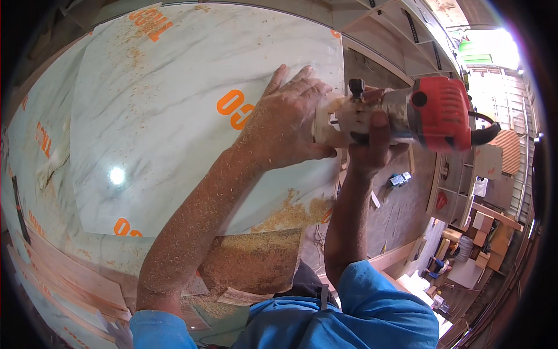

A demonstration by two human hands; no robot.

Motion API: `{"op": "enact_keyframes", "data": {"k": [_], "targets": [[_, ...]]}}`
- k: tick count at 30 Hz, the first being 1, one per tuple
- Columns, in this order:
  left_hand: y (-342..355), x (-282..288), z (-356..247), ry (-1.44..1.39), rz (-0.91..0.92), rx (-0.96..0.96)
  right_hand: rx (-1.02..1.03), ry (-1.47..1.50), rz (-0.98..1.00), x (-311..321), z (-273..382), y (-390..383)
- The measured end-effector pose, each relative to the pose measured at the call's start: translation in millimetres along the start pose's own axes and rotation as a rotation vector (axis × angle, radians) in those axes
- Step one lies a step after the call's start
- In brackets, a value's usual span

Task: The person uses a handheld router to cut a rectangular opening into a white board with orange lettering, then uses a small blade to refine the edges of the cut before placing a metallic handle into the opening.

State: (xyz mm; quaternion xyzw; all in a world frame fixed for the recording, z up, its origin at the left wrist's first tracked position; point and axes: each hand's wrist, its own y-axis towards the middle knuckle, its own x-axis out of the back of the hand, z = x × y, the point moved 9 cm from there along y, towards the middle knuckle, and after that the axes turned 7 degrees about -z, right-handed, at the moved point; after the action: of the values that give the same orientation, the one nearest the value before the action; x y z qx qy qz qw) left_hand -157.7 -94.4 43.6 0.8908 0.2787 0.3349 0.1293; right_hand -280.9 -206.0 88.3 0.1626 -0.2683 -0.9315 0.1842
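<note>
A trim router (439,113) with a red motor housing, a metal body and a black knob lies across the right edge of a white, grey-veined board (174,81). My right hand (378,139) wraps round its metal body from below. My left hand (285,119) rests on the board with its fingers spread; the thumb and forefinger lie either side of the router's pale base, against it. The cutting bit cannot be seen. Sawdust covers my left forearm, and more of it (296,212) lies along the board's near edge.
Beneath the board lies another marbled sheet (35,174). Wood strips (64,262) are stacked at the lower left. A brown panel (256,262) with sawdust is close to my body. Cabinet frames (395,29) stand beyond; wood offcuts (488,232) lie at the right.
</note>
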Motion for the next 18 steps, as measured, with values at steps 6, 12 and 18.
{"op": "enact_keyframes", "data": {"k": [6, 12, 18], "targets": [[3.5, -2.9, 7.9, 0.042, 0.008, 0.020, -0.026, -0.079, -0.013, -7.1, -5.5, 2.2], [4.5, -5.6, 7.9, 0.072, 0.011, 0.006, -0.032, -0.107, -0.026, -3.9, -9.4, 0.5], [6.0, -3.0, 10.9, 0.082, -0.025, 0.029, -0.033, -0.047, -0.016, -3.8, -14.5, 3.2]]}}
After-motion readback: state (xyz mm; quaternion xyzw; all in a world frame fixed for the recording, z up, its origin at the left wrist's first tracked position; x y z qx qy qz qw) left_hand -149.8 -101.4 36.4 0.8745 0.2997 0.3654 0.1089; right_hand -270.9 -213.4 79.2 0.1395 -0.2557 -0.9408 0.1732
